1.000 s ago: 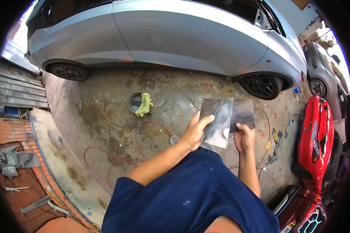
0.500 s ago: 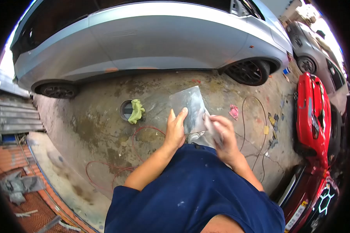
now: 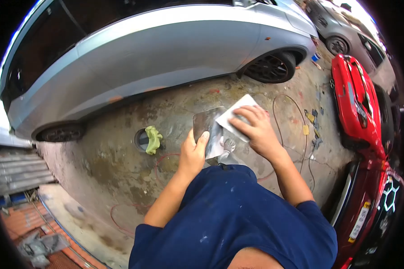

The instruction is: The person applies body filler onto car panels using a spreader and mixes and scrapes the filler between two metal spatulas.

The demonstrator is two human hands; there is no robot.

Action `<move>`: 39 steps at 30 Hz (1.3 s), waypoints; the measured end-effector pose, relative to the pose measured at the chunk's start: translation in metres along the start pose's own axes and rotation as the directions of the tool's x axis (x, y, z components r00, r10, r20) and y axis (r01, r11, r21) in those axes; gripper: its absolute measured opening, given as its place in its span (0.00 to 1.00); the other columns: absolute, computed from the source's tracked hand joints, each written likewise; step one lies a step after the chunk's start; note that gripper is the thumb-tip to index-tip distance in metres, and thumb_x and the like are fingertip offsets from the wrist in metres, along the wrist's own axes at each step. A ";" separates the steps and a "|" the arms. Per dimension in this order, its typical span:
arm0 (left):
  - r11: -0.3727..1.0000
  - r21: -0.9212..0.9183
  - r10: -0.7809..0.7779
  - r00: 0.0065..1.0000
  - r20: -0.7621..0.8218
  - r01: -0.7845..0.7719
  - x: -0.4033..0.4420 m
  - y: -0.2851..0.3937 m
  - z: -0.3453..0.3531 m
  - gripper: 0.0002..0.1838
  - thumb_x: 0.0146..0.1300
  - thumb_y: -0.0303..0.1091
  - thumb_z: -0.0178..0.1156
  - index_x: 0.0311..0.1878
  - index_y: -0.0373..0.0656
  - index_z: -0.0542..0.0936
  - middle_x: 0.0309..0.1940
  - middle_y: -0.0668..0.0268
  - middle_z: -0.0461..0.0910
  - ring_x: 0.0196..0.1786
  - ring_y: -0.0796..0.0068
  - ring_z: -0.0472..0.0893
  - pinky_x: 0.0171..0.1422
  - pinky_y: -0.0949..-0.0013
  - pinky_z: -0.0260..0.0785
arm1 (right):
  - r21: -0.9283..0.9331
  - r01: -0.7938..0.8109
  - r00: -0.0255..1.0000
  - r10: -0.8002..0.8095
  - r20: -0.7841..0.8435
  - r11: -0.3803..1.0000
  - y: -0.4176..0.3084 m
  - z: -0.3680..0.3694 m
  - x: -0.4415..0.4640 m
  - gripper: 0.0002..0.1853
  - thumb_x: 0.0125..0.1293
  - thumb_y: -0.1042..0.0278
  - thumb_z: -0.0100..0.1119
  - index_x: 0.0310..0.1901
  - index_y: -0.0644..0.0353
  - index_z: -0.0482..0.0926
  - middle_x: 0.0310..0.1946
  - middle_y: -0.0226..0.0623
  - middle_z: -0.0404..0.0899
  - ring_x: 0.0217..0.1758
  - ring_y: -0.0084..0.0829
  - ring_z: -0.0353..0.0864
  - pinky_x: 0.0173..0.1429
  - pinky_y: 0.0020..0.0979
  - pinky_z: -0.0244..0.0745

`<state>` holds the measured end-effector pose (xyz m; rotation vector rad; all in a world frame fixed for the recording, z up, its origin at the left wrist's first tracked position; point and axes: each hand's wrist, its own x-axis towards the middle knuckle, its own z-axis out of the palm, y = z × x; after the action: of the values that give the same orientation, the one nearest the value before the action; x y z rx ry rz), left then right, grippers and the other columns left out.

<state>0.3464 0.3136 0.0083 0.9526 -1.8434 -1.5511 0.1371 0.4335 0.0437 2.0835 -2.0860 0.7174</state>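
We see the left hand with its grip clamped on a dark, glossy sheet, thumb across the near face close to the lower edge. The right hand has its grip clamped on a white rectangular sheet, fingers spread over the upper face; we cannot see its thumb. Both sheets are off the ground, in front of the navy shirt, and the white one's lower left corner overlaps the dark one in our view. We cannot tell whether they touch.

That corner is our first worry: if the faces meet at a slant, an edge could scratch the dark sheet or lever it round, since the left hand holds it only near its lower end. The flat-fingered hold on the white sheet could slip if the surface is dusty or wet, which we cannot judge from here.

A dropped sheet would meet the stained concrete floor, where grit could mark it. The round floor opening, with a yellow-green cloth at its edge, and the red hose could catch a foot if we stepped without looking. The silver car stands near enough that a careless swing might knock its side.
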 end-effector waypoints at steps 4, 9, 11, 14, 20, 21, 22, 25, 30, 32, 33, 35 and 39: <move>0.995 -0.025 0.090 0.988 -0.126 -0.094 0.005 -0.001 0.002 0.20 0.77 0.36 0.57 0.63 0.30 0.76 0.44 0.53 0.88 0.47 0.67 0.86 0.55 0.63 0.76 | 0.146 0.156 0.987 -0.158 0.006 0.977 -0.013 0.033 -0.006 0.23 0.60 0.69 0.59 0.58 0.44 0.83 0.59 0.32 0.79 0.67 0.41 0.75 0.73 0.56 0.65; 0.996 -0.001 0.091 0.964 -0.251 -0.095 0.016 0.007 0.002 0.21 0.79 0.35 0.55 0.65 0.26 0.72 0.55 0.52 0.83 0.55 0.68 0.81 0.63 0.65 0.72 | 0.255 0.217 0.959 -0.255 0.125 0.942 -0.046 0.046 -0.027 0.23 0.61 0.68 0.58 0.60 0.45 0.80 0.61 0.34 0.77 0.70 0.42 0.72 0.72 0.60 0.64; 0.978 -0.170 0.055 0.938 -0.343 -0.119 0.017 0.013 0.003 0.22 0.80 0.36 0.55 0.65 0.25 0.70 0.58 0.50 0.80 0.57 0.66 0.79 0.65 0.64 0.70 | 0.282 0.186 0.948 -0.248 0.201 0.941 -0.041 0.061 -0.041 0.23 0.61 0.68 0.58 0.60 0.46 0.80 0.63 0.35 0.76 0.70 0.44 0.72 0.72 0.59 0.65; 0.966 -0.151 0.142 0.922 -0.361 -0.208 0.023 0.021 -0.005 0.22 0.81 0.36 0.54 0.66 0.26 0.69 0.57 0.54 0.79 0.56 0.66 0.79 0.65 0.64 0.70 | 0.413 -0.032 0.968 -0.075 0.241 0.910 -0.023 0.068 -0.054 0.27 0.57 0.75 0.63 0.61 0.52 0.78 0.66 0.44 0.73 0.73 0.48 0.69 0.75 0.54 0.64; 0.816 -0.573 -0.162 0.983 -0.090 0.083 0.018 -0.003 0.009 0.21 0.77 0.30 0.57 0.68 0.33 0.68 0.59 0.56 0.78 0.58 0.67 0.79 0.65 0.64 0.72 | 0.512 0.217 0.969 -0.121 -0.214 0.831 -0.065 0.005 -0.023 0.31 0.59 0.75 0.66 0.66 0.45 0.78 0.63 0.47 0.71 0.69 0.51 0.72 0.75 0.53 0.67; 0.788 -0.602 -0.204 0.977 -0.053 0.132 0.018 -0.004 0.010 0.21 0.77 0.29 0.57 0.69 0.33 0.68 0.59 0.56 0.77 0.58 0.67 0.79 0.65 0.64 0.72 | 0.487 0.211 0.970 -0.121 -0.209 0.848 -0.067 0.008 -0.023 0.31 0.59 0.75 0.66 0.66 0.44 0.78 0.63 0.47 0.71 0.69 0.51 0.72 0.75 0.53 0.67; 0.756 -0.630 -0.244 0.970 -0.020 0.177 0.015 -0.005 0.012 0.22 0.76 0.28 0.57 0.69 0.33 0.68 0.59 0.56 0.77 0.59 0.67 0.79 0.64 0.64 0.73 | 0.461 0.208 0.971 -0.126 -0.203 0.863 -0.066 0.013 -0.027 0.31 0.59 0.75 0.66 0.66 0.44 0.79 0.64 0.47 0.70 0.70 0.51 0.72 0.75 0.53 0.67; 0.701 -0.687 -0.292 0.956 -0.034 0.190 0.007 -0.015 0.021 0.21 0.76 0.28 0.56 0.69 0.36 0.69 0.60 0.58 0.78 0.59 0.65 0.80 0.65 0.61 0.75 | 0.479 0.035 0.990 0.034 -0.136 0.877 -0.044 0.049 -0.052 0.32 0.58 0.79 0.63 0.66 0.43 0.78 0.65 0.48 0.70 0.70 0.52 0.71 0.75 0.52 0.67; 0.646 -0.740 -0.357 0.931 -0.078 0.186 -0.013 -0.013 0.022 0.24 0.77 0.29 0.56 0.73 0.39 0.67 0.63 0.58 0.77 0.62 0.62 0.80 0.67 0.55 0.76 | 0.248 -0.186 0.979 0.158 0.128 0.951 0.004 0.063 -0.116 0.37 0.56 0.85 0.57 0.69 0.42 0.75 0.68 0.47 0.70 0.72 0.53 0.69 0.74 0.50 0.68; 0.733 -0.676 -0.273 0.943 -0.189 0.077 -0.011 -0.003 0.021 0.25 0.78 0.32 0.55 0.75 0.41 0.65 0.65 0.57 0.76 0.63 0.60 0.80 0.66 0.54 0.77 | 0.267 -0.304 0.944 0.251 0.213 0.915 0.010 0.068 -0.140 0.36 0.57 0.84 0.57 0.69 0.44 0.75 0.69 0.45 0.70 0.73 0.53 0.68 0.74 0.49 0.68; 0.758 -0.649 -0.251 0.945 -0.211 0.057 -0.010 0.000 0.022 0.26 0.80 0.36 0.54 0.75 0.39 0.64 0.66 0.56 0.75 0.64 0.60 0.79 0.67 0.54 0.76 | 0.289 -0.330 0.937 0.277 0.211 0.899 0.013 0.066 -0.148 0.36 0.57 0.84 0.57 0.69 0.45 0.74 0.69 0.44 0.70 0.73 0.52 0.68 0.74 0.49 0.68; 0.766 -0.641 -0.231 0.954 -0.193 0.056 -0.014 0.008 0.030 0.29 0.81 0.41 0.53 0.77 0.35 0.61 0.71 0.55 0.71 0.69 0.60 0.75 0.74 0.57 0.68 | 0.341 -0.390 0.918 0.336 0.209 0.855 0.012 0.064 -0.166 0.34 0.57 0.84 0.57 0.68 0.49 0.74 0.70 0.43 0.69 0.73 0.50 0.68 0.74 0.49 0.68; 0.761 -0.622 -0.302 0.949 -0.087 0.185 -0.029 -0.004 0.080 0.31 0.82 0.45 0.51 0.76 0.33 0.61 0.72 0.53 0.69 0.71 0.60 0.73 0.76 0.58 0.65 | 0.370 -0.415 0.909 0.398 0.125 0.831 0.017 0.037 -0.212 0.36 0.52 0.84 0.60 0.67 0.59 0.73 0.69 0.46 0.71 0.71 0.49 0.71 0.74 0.46 0.68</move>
<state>0.3020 0.3842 -0.0095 0.9957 -0.9930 -1.9656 0.1417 0.6118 -0.0771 1.8301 -2.6341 1.2476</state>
